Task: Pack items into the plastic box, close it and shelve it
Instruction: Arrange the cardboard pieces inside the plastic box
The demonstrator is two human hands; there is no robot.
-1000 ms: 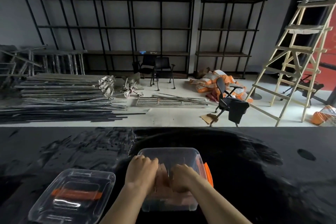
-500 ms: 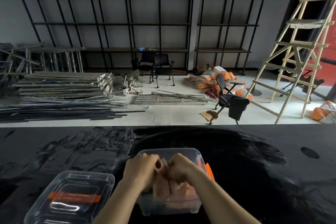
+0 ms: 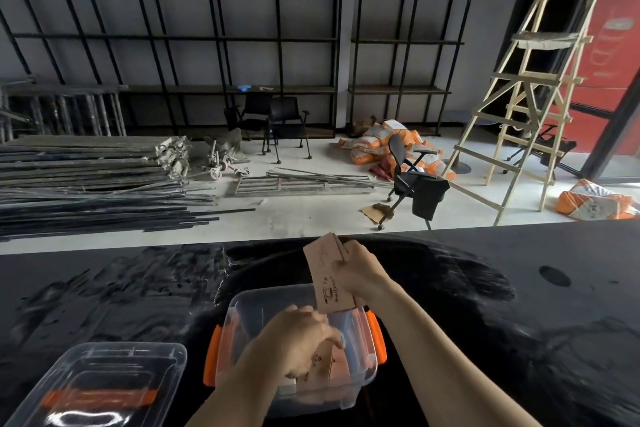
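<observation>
Since the last frame your right hand has lifted out of the plastic box with a stack of pink cards pinched between thumb and fingers, now held above the box's far rim at frame centre; your left hand stays low inside, fingers curled on the cards left there. Box sits lower centre on the black table, orange latches swung open on both sides. Square the stack before it goes back in, lay it flat so it clears the rim and the lid seats. Lid lies lower left, just beside the box, within reach. Shelving is across the upper frame; floor between holds metal bars, an office chair and a ladder, so pick your path.
</observation>
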